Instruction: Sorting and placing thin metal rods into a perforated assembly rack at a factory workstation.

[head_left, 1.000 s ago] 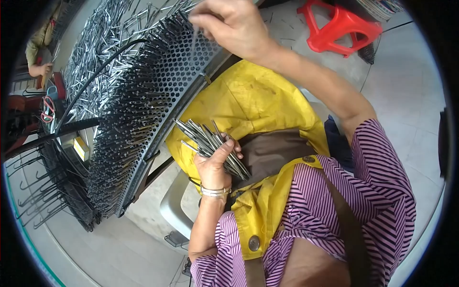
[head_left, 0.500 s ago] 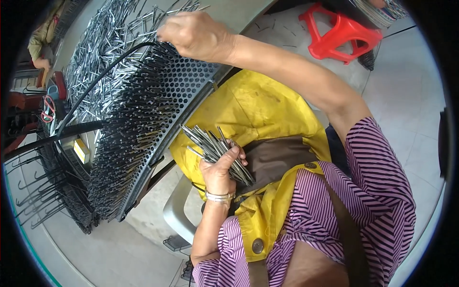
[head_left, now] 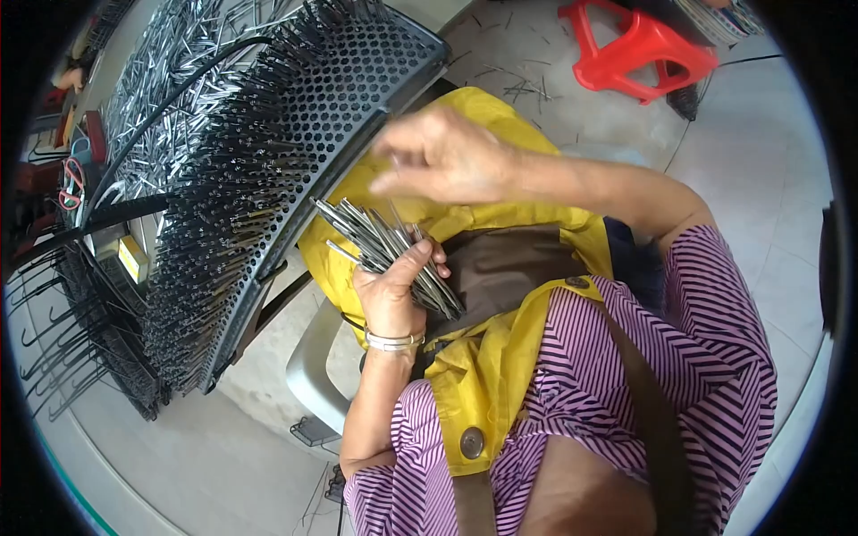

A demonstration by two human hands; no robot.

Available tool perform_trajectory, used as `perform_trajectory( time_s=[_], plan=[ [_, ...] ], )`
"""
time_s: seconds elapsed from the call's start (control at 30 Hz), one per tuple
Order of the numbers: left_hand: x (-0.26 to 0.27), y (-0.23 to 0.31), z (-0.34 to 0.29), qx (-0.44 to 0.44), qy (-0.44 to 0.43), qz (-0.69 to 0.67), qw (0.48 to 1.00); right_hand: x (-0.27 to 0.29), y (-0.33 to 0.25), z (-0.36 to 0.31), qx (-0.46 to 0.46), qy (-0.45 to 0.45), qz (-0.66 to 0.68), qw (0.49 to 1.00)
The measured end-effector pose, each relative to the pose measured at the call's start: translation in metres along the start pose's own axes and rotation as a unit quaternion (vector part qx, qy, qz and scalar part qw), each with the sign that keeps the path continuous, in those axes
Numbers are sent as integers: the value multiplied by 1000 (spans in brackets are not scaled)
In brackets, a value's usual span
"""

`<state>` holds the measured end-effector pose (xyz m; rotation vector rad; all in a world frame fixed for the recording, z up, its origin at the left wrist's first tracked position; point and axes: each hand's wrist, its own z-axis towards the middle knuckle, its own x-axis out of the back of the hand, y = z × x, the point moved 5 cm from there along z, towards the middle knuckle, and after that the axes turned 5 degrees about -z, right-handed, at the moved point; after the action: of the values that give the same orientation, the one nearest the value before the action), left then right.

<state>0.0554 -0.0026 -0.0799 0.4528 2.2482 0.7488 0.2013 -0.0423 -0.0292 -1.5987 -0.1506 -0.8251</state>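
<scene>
My left hand [head_left: 396, 284] is closed round a bundle of thin metal rods [head_left: 375, 234], held tilted over my lap. Just above the bundle's tips is my right hand [head_left: 447, 161], blurred by motion; its fingers look apart, with nothing visible in them. Beyond both hands slants a black perforated tray [head_left: 357, 89]. Dark thin rods [head_left: 237, 188] stand densely in its holes, while the holes towards its far right side are bare. My right hand is clear of the tray's edge.
Loose silvery rods [head_left: 161, 98] lie heaped behind the tray. Wire hooks [head_left: 45, 348], a small yellow box [head_left: 132, 259] and red-handled scissors [head_left: 70, 192] are at the left. A red stool [head_left: 639, 54] stands at the far right, near rods scattered on the floor. A yellow apron [head_left: 500, 116] covers my lap.
My right hand has come back from the tray's far end to above the bundle, its fingers loosening from a pinch. My left hand still holds the rods. The view has shifted slightly.
</scene>
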Motion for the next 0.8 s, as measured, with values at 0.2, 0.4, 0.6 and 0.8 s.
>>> perform_trajectory(
  time_s=[0.2, 0.4, 0.6, 0.8],
  plan=[
    [-13, 1, -4, 3, -56, 15, 998, -19, 10, -24, -97, -34, 212, 972],
    [-11, -1, -8, -6, -55, -8, 998, 27, 11, -3, -45, 129, 271, 953],
    [-14, -1, -10, -5, -70, -14, 997, 69, -8, 34, 167, 436, 14, 884],
    [-11, -2, -9, -1, -68, -34, 997, 50, -14, 64, 234, 462, -41, 855]
  ],
)
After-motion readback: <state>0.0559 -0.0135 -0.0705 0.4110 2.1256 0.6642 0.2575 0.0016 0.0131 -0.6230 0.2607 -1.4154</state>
